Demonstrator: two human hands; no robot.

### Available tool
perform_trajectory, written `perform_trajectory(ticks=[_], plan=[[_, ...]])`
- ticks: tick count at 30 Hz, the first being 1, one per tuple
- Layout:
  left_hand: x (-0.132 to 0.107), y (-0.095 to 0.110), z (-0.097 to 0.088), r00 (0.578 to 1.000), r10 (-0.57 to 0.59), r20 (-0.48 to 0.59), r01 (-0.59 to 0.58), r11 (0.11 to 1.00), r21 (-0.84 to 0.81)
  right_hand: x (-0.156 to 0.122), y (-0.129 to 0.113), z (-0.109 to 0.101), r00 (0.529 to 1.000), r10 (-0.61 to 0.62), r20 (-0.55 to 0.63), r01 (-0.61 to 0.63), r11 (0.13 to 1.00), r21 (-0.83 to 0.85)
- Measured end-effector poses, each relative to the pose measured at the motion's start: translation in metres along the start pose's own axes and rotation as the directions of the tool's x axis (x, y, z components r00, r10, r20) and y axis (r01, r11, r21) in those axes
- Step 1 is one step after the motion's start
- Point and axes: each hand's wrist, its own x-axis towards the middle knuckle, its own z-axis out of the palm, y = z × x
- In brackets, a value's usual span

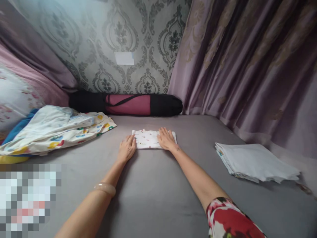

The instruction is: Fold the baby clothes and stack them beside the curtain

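A small white cloth [148, 139] with a fine coloured print lies folded into a flat rectangle on the grey sheet [153, 191]. My right hand [166, 138] rests flat on its right part, fingers stretched out and a little apart. At the cloth's left end is my left hand [127, 147], its fingers extended and the inner ones touching the edge. Neither hand grips the cloth. What lies under the right palm is hidden.
A stack of folded white cloths [257, 162] lies on the right. Loose printed cloths [64, 129] are heaped at the left. A black and maroon bag [128, 104] lies along the patterned wall, beside purple curtains [223, 59].
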Motion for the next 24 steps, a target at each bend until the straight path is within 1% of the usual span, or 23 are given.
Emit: perform_trajectory(ticks=[3, 5, 8, 10, 13, 15, 16, 18, 20, 22, 24], plan=[[0.001, -0.003, 0.001, 0.999, -0.003, -0.041, 0.004, 1.000, 0.007, 0.004, -0.029, 0.008, 0.995, -0.099, 0.016, 0.098, 0.994, 0.057], [0.002, -0.006, 0.002, 0.998, -0.002, -0.055, 0.003, 1.000, 0.018, 0.007, -0.038, 0.015, 0.993, -0.113, 0.028, 0.111, 0.991, 0.072], [0.004, -0.010, 0.004, 0.999, 0.006, -0.038, -0.005, 1.000, 0.030, 0.010, -0.039, 0.025, 0.994, -0.095, 0.045, 0.091, 0.993, 0.079], [0.005, -0.012, 0.004, 1.000, 0.007, -0.026, -0.006, 1.000, 0.023, 0.011, -0.035, 0.027, 0.995, -0.091, 0.049, 0.087, 0.993, 0.083], [0.006, -0.014, 0.005, 0.999, -0.006, -0.040, 0.006, 1.000, -0.008, 0.012, -0.033, 0.023, 0.992, -0.091, 0.086, 0.084, 0.993, 0.085], [0.006, -0.015, 0.006, 0.998, -0.023, -0.059, 0.022, 0.999, -0.025, 0.014, -0.037, 0.018, 0.989, -0.078, 0.125, 0.069, 0.995, 0.079], [0.007, -0.015, 0.007, 0.997, -0.036, -0.067, 0.034, 0.999, -0.033, 0.014, -0.041, 0.016, 0.990, -0.072, 0.125, 0.063, 0.996, 0.069], [0.008, -0.016, 0.008, 0.995, -0.058, -0.086, 0.054, 0.997, -0.051, 0.016, -0.052, 0.014, 0.994, -0.075, 0.084, 0.071, 0.996, 0.046], [0.008, -0.017, 0.010, 0.991, -0.077, -0.108, 0.069, 0.995, -0.073, 0.018, -0.065, 0.017, 0.994, -0.110, 0.027, 0.109, 0.994, 0.033], [0.009, -0.017, 0.012, 0.989, -0.085, -0.123, 0.074, 0.993, -0.093, 0.019, -0.078, 0.024, 0.990, -0.143, 0.012, 0.143, 0.989, 0.038], [0.008, -0.018, 0.013, 0.988, -0.077, -0.131, 0.063, 0.992, -0.107, 0.020, -0.086, 0.031, 0.989, -0.149, 0.007, 0.149, 0.988, 0.041]])
